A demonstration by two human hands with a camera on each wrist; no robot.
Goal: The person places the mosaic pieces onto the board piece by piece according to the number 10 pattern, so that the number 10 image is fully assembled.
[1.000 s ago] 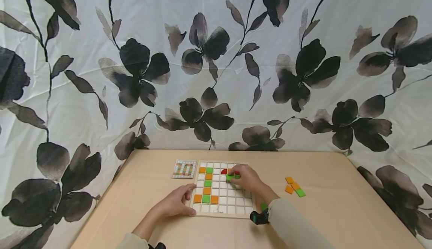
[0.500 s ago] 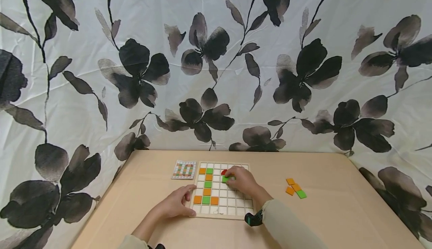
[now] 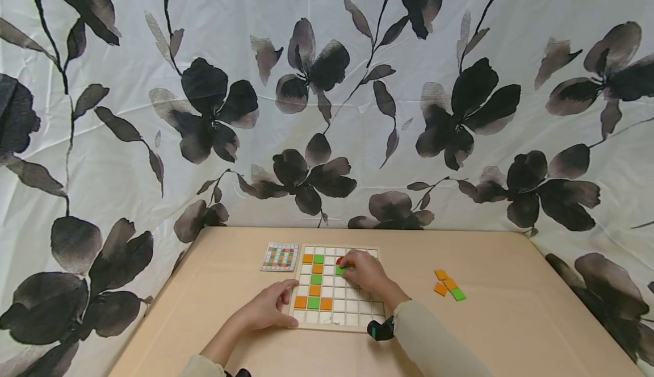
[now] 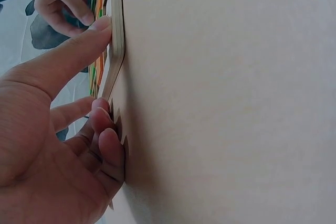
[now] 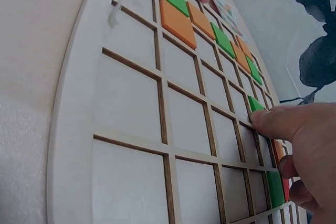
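Note:
A white grid board (image 3: 352, 317) in a pale wooden frame lies on the table, with orange and green square tiles in its left columns. My right hand (image 3: 369, 275) pinches a green tile (image 3: 339, 271) at a cell in the upper middle, just below a red piece (image 3: 339, 260) that the fingers partly cover. In the right wrist view the thumb rests on this green tile (image 5: 255, 103); another green tile (image 5: 275, 188) lies under the curled fingers. My left hand (image 3: 265, 308) touches the board's left edge with extended thumb and index finger; its other fingers bend beside the frame.
A small square card (image 3: 280, 256) with a coloured grid pattern lies left of the board. Several loose tiles, orange ones (image 3: 441, 275) and a green one (image 3: 458, 294), lie on the table to the right. A floral cloth (image 3: 317, 127) hangs behind the table (image 3: 485, 337).
My right hand has moved left with the green tile and brought it down to a cell below the red piece. The left hand stays at the board's edge.

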